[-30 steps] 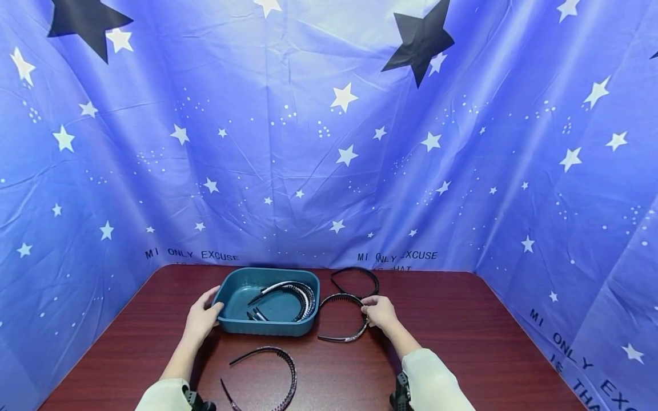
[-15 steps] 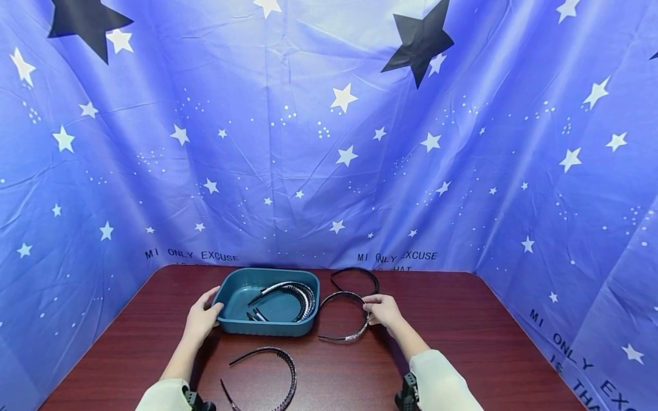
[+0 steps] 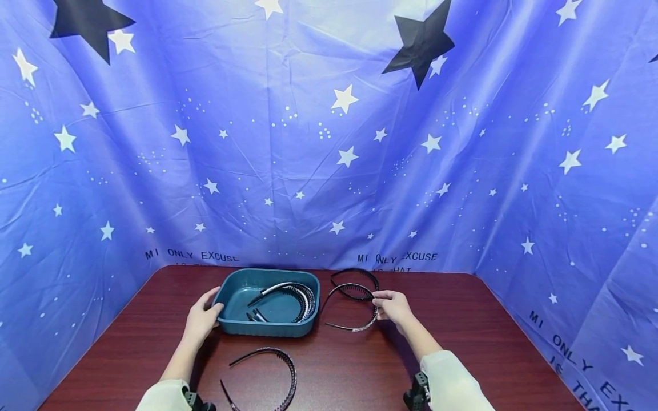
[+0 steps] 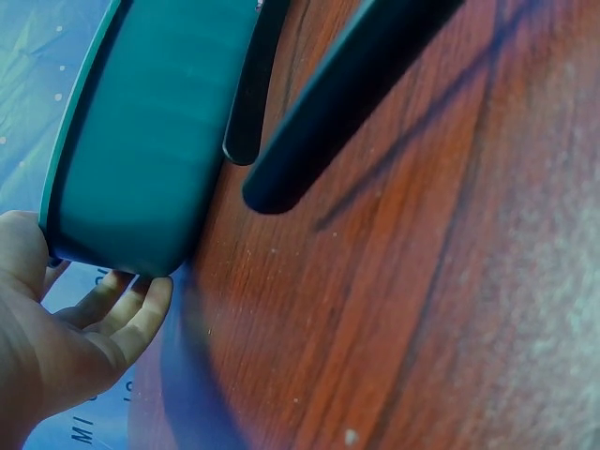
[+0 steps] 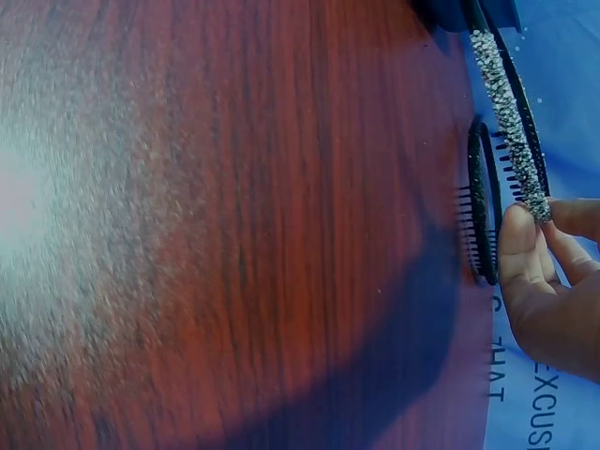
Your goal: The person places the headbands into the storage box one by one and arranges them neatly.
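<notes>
My left hand point(image 3: 202, 321) holds the left end of a teal plastic basin point(image 3: 267, 329), its thumb at the rim and its fingers along the outer wall in the left wrist view. Several headbands point(image 3: 307, 299) with comb teeth lie inside the basin's right half. Between thumb and fingers, my right hand point(image 3: 393, 308) pinches a black headband with glittery silver beads point(image 5: 506, 103) at its curved middle. This headband is raised off the table, its ends towards the basin. Behind it, a black toothed headband point(image 5: 480, 206) lies on the table.
Another toothed headband point(image 3: 293, 371) lies on the dark red wooden table point(image 3: 478, 342) in front of the basin. A blue star-printed curtain point(image 3: 308, 142) hangs behind the table and along both sides.
My right hand has lifted the beaded headband and drawn it to the right and slightly back, so it now overlaps the black one behind. The left hand and basin stay put.
</notes>
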`<move>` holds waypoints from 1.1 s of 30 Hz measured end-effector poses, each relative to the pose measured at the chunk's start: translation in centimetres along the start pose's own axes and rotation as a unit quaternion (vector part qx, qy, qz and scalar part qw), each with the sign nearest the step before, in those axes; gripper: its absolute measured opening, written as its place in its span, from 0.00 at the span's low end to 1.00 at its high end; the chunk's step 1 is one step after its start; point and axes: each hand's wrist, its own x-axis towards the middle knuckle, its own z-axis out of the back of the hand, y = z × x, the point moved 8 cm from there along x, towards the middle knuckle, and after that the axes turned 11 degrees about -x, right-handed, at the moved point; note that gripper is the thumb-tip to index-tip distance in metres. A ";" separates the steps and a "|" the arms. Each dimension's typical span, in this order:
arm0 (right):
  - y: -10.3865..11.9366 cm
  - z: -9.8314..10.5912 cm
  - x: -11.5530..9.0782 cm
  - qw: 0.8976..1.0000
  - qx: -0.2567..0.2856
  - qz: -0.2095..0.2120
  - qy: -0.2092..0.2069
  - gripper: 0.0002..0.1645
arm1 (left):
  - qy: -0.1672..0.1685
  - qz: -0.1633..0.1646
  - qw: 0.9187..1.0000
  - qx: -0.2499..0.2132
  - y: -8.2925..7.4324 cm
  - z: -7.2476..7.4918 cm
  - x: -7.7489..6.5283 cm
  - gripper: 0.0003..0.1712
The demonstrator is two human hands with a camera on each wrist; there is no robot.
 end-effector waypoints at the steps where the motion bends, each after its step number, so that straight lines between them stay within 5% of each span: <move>1: 0.1 0.2 0.0 1.000 0.003 0.001 -0.001 0.17 | 0.000 0.000 1.000 -0.001 0.0 0.0 0.0 0.29; 16: 1.3 1.5 -0.3 0.999 0.037 0.011 -0.009 0.22 | 0.001 -0.003 1.000 -0.001 -0.1 0.0 -0.1 0.29; 33: 2.7 0.4 -0.7 0.997 0.075 0.012 0.005 0.25 | 0.001 -0.006 1.000 0.000 -0.1 0.0 -0.1 0.29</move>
